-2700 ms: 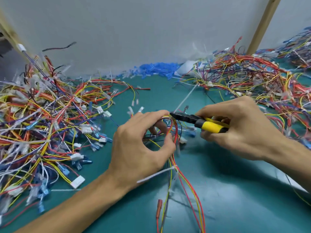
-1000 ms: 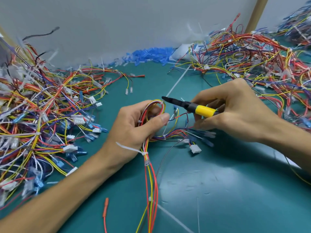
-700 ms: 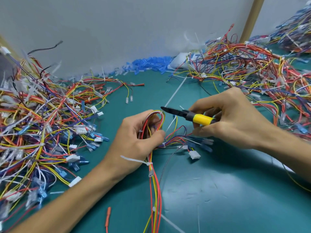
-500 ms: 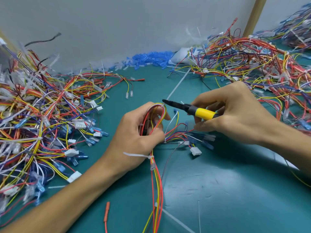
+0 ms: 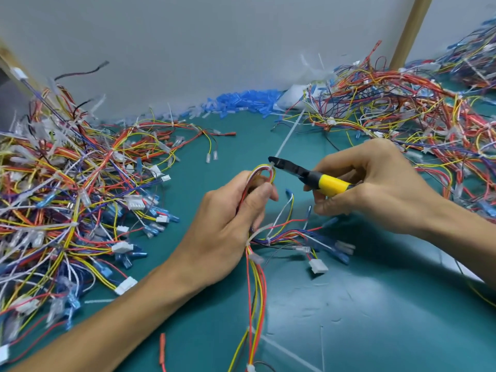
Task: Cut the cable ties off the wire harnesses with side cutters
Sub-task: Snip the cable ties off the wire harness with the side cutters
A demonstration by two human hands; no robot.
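Red/yellow/blue L pile [image 5: 67, 197]: tangled wire bundles heaped at your far left on teal mat [image 5: 375, 318], back edge against grey wall [image 5: 214, 49].
L hand [image 5: 228, 229]: your fingers & thumb are curled round a harness [image 5: 256, 291], pinching it just below its folded top.
Blue sleeves [image 5: 247, 99]: loose heap at back centre, along foot of wall.
Harness: bent into a small loop that sticks up above your L thumb. Main wires trail from under your palm towards you, and a side branch fans out to the R on the mat.
Cable tie [image 5: 271, 165]: white, on top-R of the loop, w/ long tail pointing up & away.
Side cutters [image 5: 308, 177]: black nose, yellow grip. Tip touches the tie; can't tell if jaws are round it.
White connector [image 5: 318, 265]: end of the side branch, flat on mat, below the cutters.
R hand [image 5: 375, 186]: your fingers & thumb are wrapped round the cutter handles.
R pile [image 5: 416, 116]: more tangled bundles, back R, well apart from your hands.
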